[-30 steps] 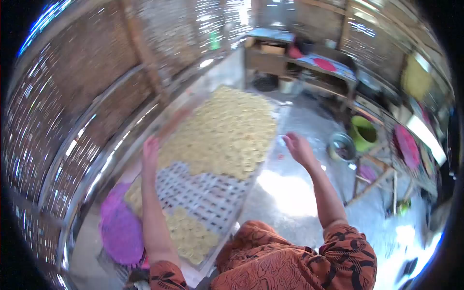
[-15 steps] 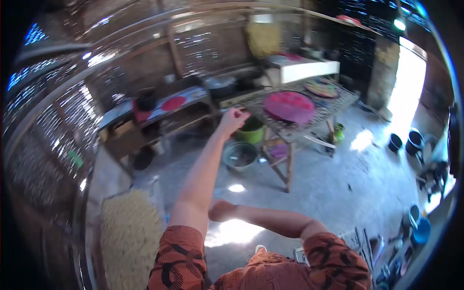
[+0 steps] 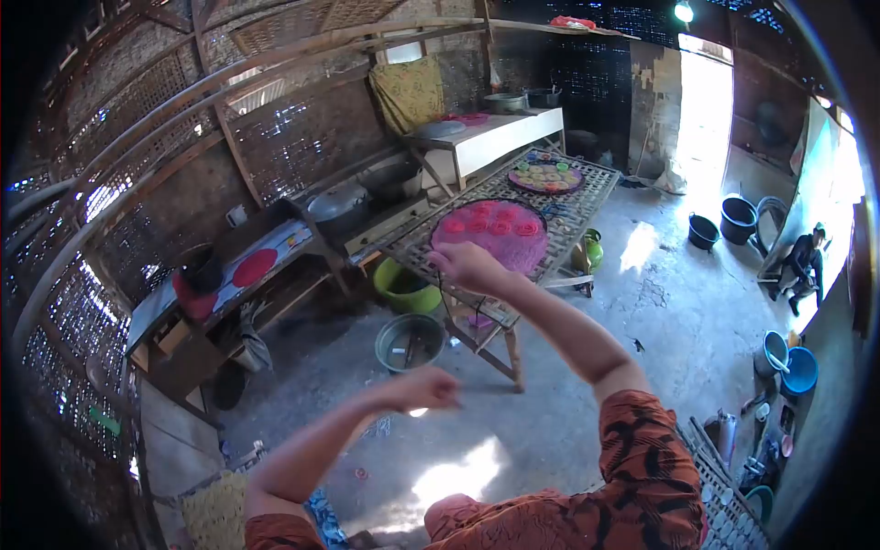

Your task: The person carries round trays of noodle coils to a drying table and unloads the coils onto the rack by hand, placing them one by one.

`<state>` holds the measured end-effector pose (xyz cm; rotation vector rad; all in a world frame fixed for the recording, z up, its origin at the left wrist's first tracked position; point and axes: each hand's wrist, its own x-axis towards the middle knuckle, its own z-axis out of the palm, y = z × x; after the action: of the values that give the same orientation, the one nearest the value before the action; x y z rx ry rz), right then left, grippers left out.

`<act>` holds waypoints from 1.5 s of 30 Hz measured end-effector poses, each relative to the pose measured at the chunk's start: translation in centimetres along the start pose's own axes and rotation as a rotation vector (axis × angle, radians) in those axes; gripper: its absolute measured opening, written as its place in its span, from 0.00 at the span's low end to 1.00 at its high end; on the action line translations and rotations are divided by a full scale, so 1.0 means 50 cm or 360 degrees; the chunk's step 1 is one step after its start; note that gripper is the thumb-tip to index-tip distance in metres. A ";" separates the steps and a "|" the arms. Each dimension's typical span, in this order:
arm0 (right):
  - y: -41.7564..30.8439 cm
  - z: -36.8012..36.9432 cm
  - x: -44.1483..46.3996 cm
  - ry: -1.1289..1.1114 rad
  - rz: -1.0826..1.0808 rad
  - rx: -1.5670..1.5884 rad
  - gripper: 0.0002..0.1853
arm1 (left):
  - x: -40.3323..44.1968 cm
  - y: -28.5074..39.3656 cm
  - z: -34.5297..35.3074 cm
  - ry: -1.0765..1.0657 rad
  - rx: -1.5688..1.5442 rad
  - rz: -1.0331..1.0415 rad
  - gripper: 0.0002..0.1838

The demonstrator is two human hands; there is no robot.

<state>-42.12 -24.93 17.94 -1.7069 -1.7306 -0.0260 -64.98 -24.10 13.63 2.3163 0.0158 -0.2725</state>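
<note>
My right hand [image 3: 472, 268] is raised in front of me with its fingers curled in; no object shows in it. In the view it overlaps the near edge of a round pink tray [image 3: 513, 249] carrying several red-pink round pieces, but it looks well short of the tray. My left hand [image 3: 423, 390] hangs lower over the floor, smeared by motion, so its fingers are unclear. Behind it in the view stands a grey-green basin [image 3: 385, 346] with water and small items. The tray rests on a woven bamboo table [image 3: 573, 209].
A second round tray [image 3: 545, 177] with colourful pieces lies farther along the table. A green tub [image 3: 406, 298] stands on the concrete floor. Pots [image 3: 336, 213] line the left bench. Black buckets [image 3: 738, 220] and a seated person [image 3: 804, 266] are at the right, near the bright doorway [image 3: 706, 119].
My view has turned left and moved nearer the table. The left hand has dropped from its raised place, while the right hand has swung up and forward.
</note>
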 end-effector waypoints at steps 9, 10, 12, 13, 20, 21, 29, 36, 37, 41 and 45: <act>-0.050 0.114 -0.161 -0.0620 0.0058 0.0402 0.19 | -0.098 -0.554 -0.623 0.1813 0.0692 -0.1000 0.07; -0.065 0.130 -0.153 -0.0682 0.0106 0.0442 0.19 | -0.093 -0.770 -0.737 0.1490 0.1868 -0.0947 0.05; -0.085 0.158 -0.141 -0.0718 0.0178 0.0469 0.19 | 0.059 -0.806 -0.832 0.1859 0.1190 -0.1005 0.05; -0.081 0.169 -0.128 -0.0683 0.0199 0.0457 0.18 | 0.160 -0.752 -0.865 0.1802 0.0828 -0.0841 0.06; 0.140 0.059 -0.104 -0.0152 0.0584 0.0249 0.16 | 0.870 0.008 -0.506 0.0425 -0.0215 0.0634 0.11; 0.218 0.047 -0.116 0.0002 0.0608 0.0210 0.14 | 0.902 0.115 -0.415 0.0274 -0.0079 0.0843 0.13; 0.628 -0.347 -0.327 0.0621 0.1071 -0.0107 0.13 | 0.808 0.244 -0.010 -0.2039 0.0471 0.1803 0.07; 0.677 -0.601 -0.493 0.0540 0.1310 -0.0189 0.18 | 1.312 0.060 -0.304 -0.0601 0.0917 0.0583 0.08; 0.712 -0.592 -0.502 0.0452 0.1293 -0.0068 0.16 | 1.419 -0.013 -0.398 -0.0360 0.0823 0.0934 0.06; 0.839 -0.528 -0.419 0.0014 0.1157 0.0187 0.16 | 1.667 -0.244 -0.741 0.0732 0.1442 -0.0021 0.11; 0.988 -0.461 -0.272 -0.0136 0.0847 0.0267 0.18 | 1.816 -0.411 -0.855 0.0785 0.1985 -0.0241 0.13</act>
<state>10.54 -41.09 6.95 -2.0052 -1.2450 0.4239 29.91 14.18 9.15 3.5686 0.3582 0.3457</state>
